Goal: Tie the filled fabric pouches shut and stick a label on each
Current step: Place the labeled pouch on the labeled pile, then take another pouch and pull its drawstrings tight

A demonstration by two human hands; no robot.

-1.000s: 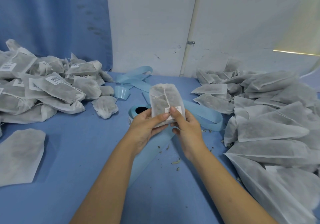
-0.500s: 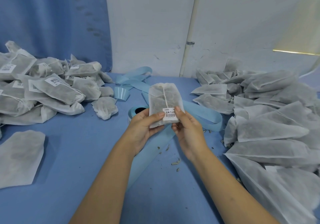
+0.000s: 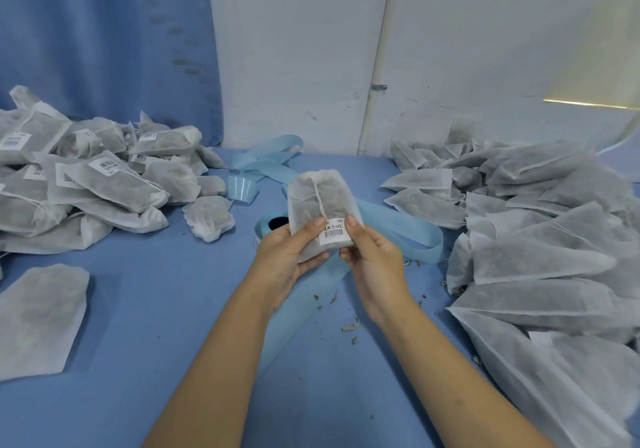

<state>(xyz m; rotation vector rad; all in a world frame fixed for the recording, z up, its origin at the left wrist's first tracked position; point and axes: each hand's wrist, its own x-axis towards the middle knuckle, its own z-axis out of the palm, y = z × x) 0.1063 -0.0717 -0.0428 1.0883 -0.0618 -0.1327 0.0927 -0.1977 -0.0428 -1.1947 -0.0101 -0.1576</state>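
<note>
I hold one filled white fabric pouch (image 3: 320, 198) upright above the middle of the blue table, its drawstring hanging down the front. A white barcode label (image 3: 334, 235) sits on its lower front. My left hand (image 3: 287, 257) grips the pouch's lower left side, thumb on the front. My right hand (image 3: 372, 257) holds the lower right side, its thumb lying along the label's right edge. A roll of light blue label backing (image 3: 273, 224) lies just behind my hands, partly hidden.
A heap of labelled pouches (image 3: 86, 184) fills the left side, with one flat pouch (image 3: 38, 319) near the front left. A large pile of unlabelled pouches (image 3: 540, 247) covers the right. Loose blue backing strip (image 3: 266, 163) curls at the back. Dried herb crumbs (image 3: 349, 326) dot the table.
A second ago my thumbs covered the label; they have moved apart to the pouch's sides and the whole label shows now. The pouch stays upright in both hands.
</note>
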